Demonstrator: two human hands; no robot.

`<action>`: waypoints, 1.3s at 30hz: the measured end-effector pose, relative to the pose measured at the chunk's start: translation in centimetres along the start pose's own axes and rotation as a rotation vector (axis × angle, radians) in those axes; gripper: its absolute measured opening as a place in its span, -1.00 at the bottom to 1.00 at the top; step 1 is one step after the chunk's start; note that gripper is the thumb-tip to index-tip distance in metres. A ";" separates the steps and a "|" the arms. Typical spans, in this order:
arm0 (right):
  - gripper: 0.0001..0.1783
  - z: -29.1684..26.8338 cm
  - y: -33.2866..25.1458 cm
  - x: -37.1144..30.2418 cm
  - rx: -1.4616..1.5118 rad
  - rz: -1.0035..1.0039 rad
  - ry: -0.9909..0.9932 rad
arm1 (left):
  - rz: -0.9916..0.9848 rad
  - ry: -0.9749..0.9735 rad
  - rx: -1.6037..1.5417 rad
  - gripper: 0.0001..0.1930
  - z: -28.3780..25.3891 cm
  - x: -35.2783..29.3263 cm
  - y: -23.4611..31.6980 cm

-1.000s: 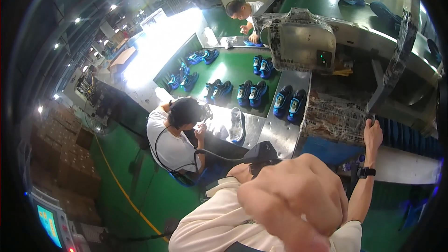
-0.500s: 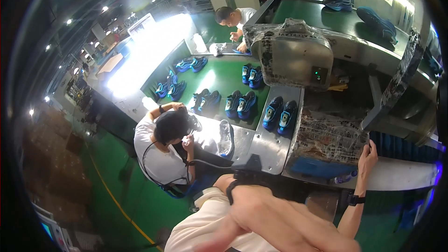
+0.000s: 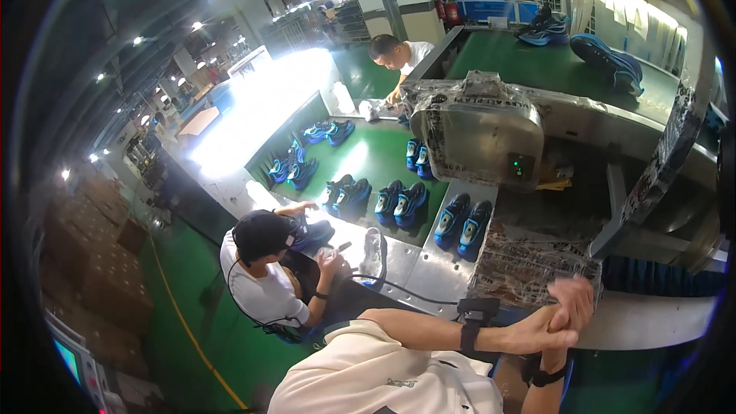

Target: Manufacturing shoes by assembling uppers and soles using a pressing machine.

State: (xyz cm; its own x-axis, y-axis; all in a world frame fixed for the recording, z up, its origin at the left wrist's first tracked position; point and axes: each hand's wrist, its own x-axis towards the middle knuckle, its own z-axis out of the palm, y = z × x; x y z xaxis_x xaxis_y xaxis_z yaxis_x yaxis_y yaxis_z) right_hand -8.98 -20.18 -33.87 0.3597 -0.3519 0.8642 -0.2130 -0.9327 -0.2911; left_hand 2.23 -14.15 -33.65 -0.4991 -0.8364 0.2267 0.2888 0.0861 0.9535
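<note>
Head view: laying left hand (image 3: 530, 334) against right hand (image 3: 573, 305) near wrapped box (image 3: 521, 254); blurring and overlapping, leaving either grip unclear; seeing shoes (image 3: 451, 222) paired on metal table (image 3: 438, 277), probably keeping mates together.

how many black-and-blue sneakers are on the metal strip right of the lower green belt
2: the left sneaker and the right sneaker, side by side on the metal strip. The metal housing beyond may hide others.

A wrapped box (image 3: 521, 261) bars the right hand (image 3: 573, 303), with room over the metal ledge (image 3: 437, 270).
</note>
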 end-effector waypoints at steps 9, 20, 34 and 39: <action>-0.85 -1.7 5.3 -4.6 -0.150 0.551 0.170 | 0.303 0.178 0.870 -0.40 -9.5 4.1 14.6; -0.94 0.7 5.7 -5.6 -0.243 0.607 0.225 | 0.085 0.783 1.403 0.14 -31.8 19.6 23.5; -0.88 0.4 4.7 -4.0 -0.426 0.542 0.221 | -0.327 0.361 1.561 0.38 -34.9 32.6 20.9; -0.90 1.2 4.8 -3.1 -0.407 0.578 0.223 | -0.283 0.306 1.814 0.31 -35.5 32.9 22.2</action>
State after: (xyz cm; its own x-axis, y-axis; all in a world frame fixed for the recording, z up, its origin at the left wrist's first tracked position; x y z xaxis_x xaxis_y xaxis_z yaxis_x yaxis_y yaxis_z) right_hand -10.05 -23.66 -38.38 -0.0964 -0.7131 0.6944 -0.6480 -0.4846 -0.5875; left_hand 21.21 -58.91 -12.10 -0.1653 -0.9656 0.2007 -0.9848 0.1725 0.0186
